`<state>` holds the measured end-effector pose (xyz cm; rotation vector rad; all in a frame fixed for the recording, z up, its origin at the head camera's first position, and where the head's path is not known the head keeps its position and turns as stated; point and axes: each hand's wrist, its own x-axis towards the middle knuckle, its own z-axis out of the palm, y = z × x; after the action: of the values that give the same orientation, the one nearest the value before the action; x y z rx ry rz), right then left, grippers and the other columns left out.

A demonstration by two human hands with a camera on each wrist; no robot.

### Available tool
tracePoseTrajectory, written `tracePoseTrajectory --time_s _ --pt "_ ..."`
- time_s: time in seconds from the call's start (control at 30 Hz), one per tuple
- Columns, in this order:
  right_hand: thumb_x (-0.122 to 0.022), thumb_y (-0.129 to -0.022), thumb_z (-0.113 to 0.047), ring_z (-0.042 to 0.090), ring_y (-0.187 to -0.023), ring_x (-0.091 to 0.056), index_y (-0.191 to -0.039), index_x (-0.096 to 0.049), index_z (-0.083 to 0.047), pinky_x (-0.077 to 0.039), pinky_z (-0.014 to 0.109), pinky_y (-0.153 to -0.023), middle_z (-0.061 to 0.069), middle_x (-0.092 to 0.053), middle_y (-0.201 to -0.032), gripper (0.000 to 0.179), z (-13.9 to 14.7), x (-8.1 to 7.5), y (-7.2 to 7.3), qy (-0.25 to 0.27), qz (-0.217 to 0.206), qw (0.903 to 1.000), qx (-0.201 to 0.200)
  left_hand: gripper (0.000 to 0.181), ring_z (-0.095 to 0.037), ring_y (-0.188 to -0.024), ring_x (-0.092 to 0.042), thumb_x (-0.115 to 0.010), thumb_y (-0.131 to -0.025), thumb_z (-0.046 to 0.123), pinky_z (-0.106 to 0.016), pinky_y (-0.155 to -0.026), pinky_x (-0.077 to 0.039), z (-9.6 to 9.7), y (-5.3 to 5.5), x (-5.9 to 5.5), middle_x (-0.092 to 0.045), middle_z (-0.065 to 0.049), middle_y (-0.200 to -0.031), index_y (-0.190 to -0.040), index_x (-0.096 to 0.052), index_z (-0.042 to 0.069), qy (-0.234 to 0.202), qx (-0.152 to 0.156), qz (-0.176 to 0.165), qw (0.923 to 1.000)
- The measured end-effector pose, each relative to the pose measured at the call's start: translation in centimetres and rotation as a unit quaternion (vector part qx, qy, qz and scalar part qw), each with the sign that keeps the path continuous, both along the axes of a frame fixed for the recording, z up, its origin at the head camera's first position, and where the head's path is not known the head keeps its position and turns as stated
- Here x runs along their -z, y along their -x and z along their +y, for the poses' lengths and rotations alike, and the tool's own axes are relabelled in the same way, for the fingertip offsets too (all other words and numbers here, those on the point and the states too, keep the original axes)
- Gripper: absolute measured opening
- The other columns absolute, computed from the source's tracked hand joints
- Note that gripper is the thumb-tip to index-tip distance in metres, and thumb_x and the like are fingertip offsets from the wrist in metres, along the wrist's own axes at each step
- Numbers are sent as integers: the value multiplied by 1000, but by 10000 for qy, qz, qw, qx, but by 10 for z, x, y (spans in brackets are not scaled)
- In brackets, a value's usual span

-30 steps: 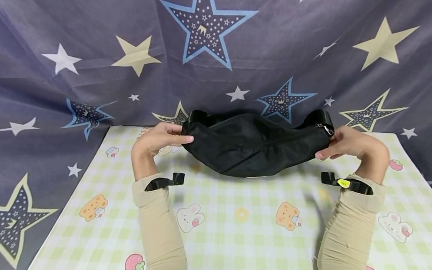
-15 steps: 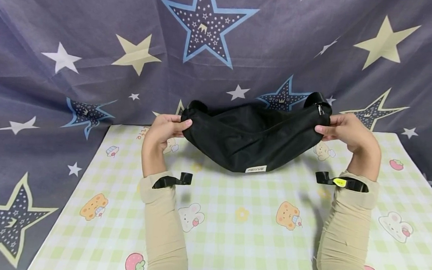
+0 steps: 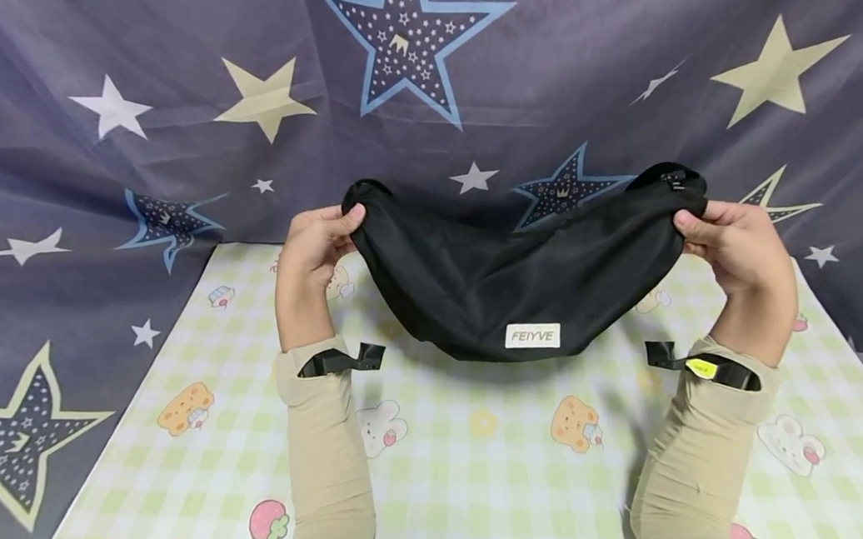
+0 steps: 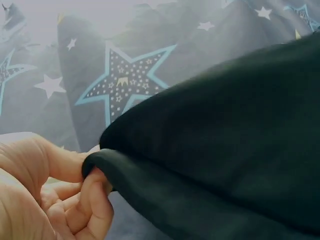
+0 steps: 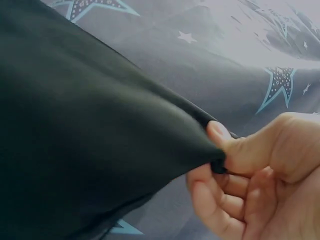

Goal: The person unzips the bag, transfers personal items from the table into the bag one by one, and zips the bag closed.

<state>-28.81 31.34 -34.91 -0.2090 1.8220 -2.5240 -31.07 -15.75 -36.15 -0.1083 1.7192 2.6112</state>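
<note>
A black fabric bag [image 3: 469,264], crescent-shaped like a waist or sling bag, is stretched between both hands above the table's far part. Its front bears a white label [image 3: 533,336] reading FEIYVE. My left hand [image 3: 316,245] pinches the left end between thumb and fingers; the left wrist view shows the cloth [image 4: 210,150] folded over the fingertips. At the higher right end, my right hand [image 3: 741,245] pinches the other corner, thumb on the front, as the right wrist view shows on the dark cloth [image 5: 110,120]. A strap loop [image 3: 659,173] stands up behind that end.
A table with a green-and-white checked cloth [image 3: 423,503] printed with cartoon animals and strawberries lies under the arms. Right behind it hangs a grey curtain [image 3: 207,145] with stars. Each wrist wears a black camera band [image 3: 725,372].
Both hands have raised the bag and spread its ends apart, the right end going higher. The bag's front has turned into view, with its white label now plainly readable.
</note>
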Motion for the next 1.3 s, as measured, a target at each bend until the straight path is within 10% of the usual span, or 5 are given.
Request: tracePoseTrajectory --time_s 0.17,0.33,0.8,1.07,1.3 --pt "-60 -94 14 16 -50 -41 -72 -73 4 -34 24 -50 4 -59 -58 27 -13 -2 5 478 135 9977 468 25 -9 -52 -67 -69 -93 -2 -21 -58 -54 3 -1 -6 -71 0 -63 -71 -76 7 -557 -611 70 9966" --pt "-63 -94 10 8 -55 -61 -73 -77 -3 -51 18 -54 1 -71 -67 28 -24 7 16 141 -202 9971 719 19 -9 -50 -65 -74 -90 0 -23 -57 -53 1 7 6 -70 0 -60 -73 -76 7 -568 -1104 -226 9920" --pt "-67 -97 -5 6 -65 -71 -75 -77 -16 -59 19 -64 -5 -73 -72 26 -35 5 20 -1045 -591 9902 715 13 -11 -52 -65 -73 -92 2 -24 -59 -54 -7 18 19 -71 -2 -63 -80 -76 6 -856 -1073 -513 9892" --pt "-64 -101 -18 1 -61 -69 -70 -71 -33 -57 16 -68 -17 -69 -65 35 -33 12 24 -2980 -795 9493 615 17 -12 -51 -64 -71 -94 3 -24 -62 -56 -8 26 29 -69 -3 -60 -77 -73 6 -948 -824 -995 9871" --pt "-67 -93 6 5 -62 -69 -75 -79 -17 -57 16 -61 -7 -73 -69 32 -47 15 28 -784 244 9820 1699 15 -11 -55 -67 -73 -93 4 -23 -61 -56 5 22 23 -71 -2 -62 -78 -75 6 -837 -1294 -219 9878"
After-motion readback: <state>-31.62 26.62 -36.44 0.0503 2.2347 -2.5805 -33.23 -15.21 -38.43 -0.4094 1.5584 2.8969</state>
